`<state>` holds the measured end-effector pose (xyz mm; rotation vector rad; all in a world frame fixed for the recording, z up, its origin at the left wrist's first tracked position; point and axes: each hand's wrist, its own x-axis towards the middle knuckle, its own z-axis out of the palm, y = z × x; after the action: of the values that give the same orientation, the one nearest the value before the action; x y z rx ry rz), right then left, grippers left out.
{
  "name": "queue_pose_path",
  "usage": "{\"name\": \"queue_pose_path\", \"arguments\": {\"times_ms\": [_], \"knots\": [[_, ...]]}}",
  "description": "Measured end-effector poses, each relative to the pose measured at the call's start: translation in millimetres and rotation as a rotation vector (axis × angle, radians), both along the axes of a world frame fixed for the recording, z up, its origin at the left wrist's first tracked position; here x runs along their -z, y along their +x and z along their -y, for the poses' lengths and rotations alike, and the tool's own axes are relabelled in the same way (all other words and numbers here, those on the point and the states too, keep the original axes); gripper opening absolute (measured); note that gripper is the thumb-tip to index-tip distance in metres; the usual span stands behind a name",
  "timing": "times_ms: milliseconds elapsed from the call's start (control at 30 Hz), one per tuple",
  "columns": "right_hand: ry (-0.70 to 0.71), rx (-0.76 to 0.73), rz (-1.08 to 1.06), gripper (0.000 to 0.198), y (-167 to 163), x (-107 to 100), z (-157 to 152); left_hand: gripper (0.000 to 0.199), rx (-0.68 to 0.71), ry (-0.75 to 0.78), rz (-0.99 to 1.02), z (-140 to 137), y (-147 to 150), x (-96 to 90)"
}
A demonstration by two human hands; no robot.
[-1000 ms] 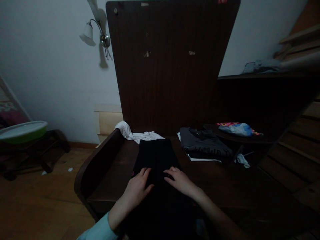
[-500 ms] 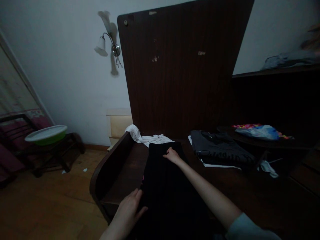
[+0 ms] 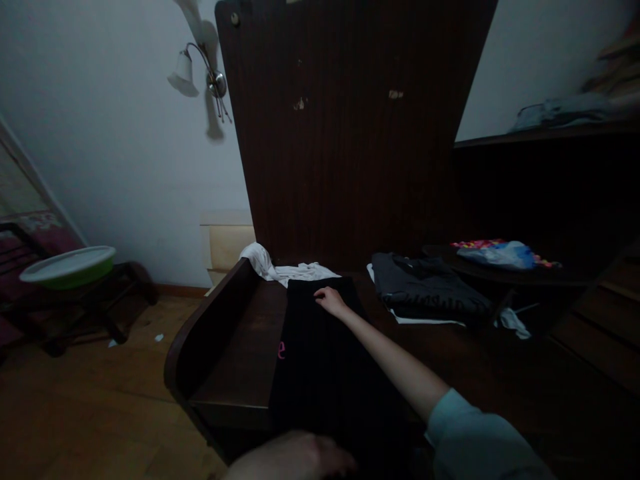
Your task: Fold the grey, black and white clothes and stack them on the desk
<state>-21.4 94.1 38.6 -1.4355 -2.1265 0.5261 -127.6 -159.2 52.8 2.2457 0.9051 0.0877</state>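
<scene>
A long black garment (image 3: 320, 360), probably trousers, lies lengthwise over the dark wooden seat, with a pink letter at its left edge. My right hand (image 3: 331, 301) rests on its far part, fingers extended and touching the cloth. Closer to me, my left hand (image 3: 300, 457) is over the garment's near part at the bottom edge of the picture. Motion and shadow smear its fingers, so whether they grip the cloth is hidden. Behind the garment's far end lies a crumpled white cloth (image 3: 305, 272), partly draped over the wooden armrest.
Folded dark grey and white clothes (image 3: 425, 287) are stacked to the right. A plastic bag (image 3: 500, 255) sits on a dark ledge beyond them. The curved armrest (image 3: 185, 353) bounds the seat's left side. A green basin (image 3: 75, 268) stands on a chair at far left.
My left hand has moved from the garment's left edge toward me and right, uncovering the pink letter. My right hand stays on the far part. The view has shifted slightly.
</scene>
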Motion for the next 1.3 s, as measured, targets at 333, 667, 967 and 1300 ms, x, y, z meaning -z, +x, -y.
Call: {"name": "queue_pose_path", "arguments": {"times_ms": [333, 667, 967, 1300], "knots": [[-0.007, 0.228, 0.099, 0.028, 32, 6, -9, 0.038, -0.515, 0.554, -0.145, -186, -9, 7.7], [0.015, 0.322, 0.287, 0.025, 14, 1, -4, 0.054, -0.537, 0.543, -0.233, -214, 2, 50.0], [0.053, 0.157, 0.238, 0.017, 7, 13, -3, 0.043, -0.514, 0.530, -0.202, -210, -1, 42.1], [0.045, 0.240, 0.026, 0.019, 19, 32, -26, 0.020, -0.601, 0.535, 0.105, -206, -3, 39.5]]}}
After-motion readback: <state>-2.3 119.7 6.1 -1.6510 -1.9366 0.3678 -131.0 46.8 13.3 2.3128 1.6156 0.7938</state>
